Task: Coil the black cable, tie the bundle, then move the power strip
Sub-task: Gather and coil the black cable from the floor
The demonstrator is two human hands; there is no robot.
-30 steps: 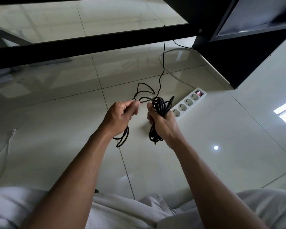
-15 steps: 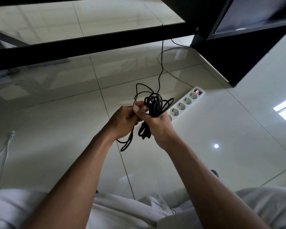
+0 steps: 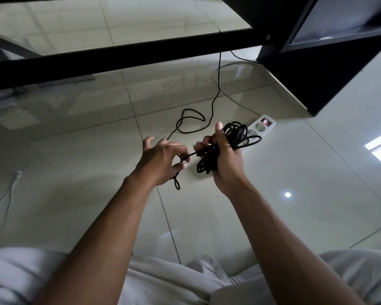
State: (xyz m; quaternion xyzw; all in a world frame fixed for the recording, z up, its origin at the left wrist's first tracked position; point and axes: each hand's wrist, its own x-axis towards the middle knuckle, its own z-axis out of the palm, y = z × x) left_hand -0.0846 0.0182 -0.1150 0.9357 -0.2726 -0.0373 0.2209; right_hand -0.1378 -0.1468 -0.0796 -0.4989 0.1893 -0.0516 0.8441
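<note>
Right hand [image 3: 228, 160] gripped the coiled bundle [image 3: 237, 134] of the black cable [image 3: 219, 69], fingers wrapped round the middle of the loops and thumb pointing up along their left side. Loops stood out above the fist and hung out below it, the whole bundle held off the tiled floor [image 3: 295, 172]. One strand ran from the bundle leftward to the left hand [image 3: 161, 159], which pinched it between thumb and lower fingers; the remaining fingers were lifted and spread. A short doubled end of cable dangled just beneath that hand. The two hands were near each other but not touching. The uncoiled length lay on the floor beyond the hands in a loose loop, then rose straight up to the black table bar [image 3: 119, 56]. Power strip [image 3: 271, 125] sat on the floor just behind the bundle, white, mostly hidden by the loops, with its red switch at the far end in view. Its white lead [image 3: 235, 99] curved away toward the black cabinet [image 3: 317, 84] at upper right. A thin white cable [image 3: 18, 173] lay well apart at far left. Light clothing [image 3: 167, 280] filled the bottom edge.
</note>
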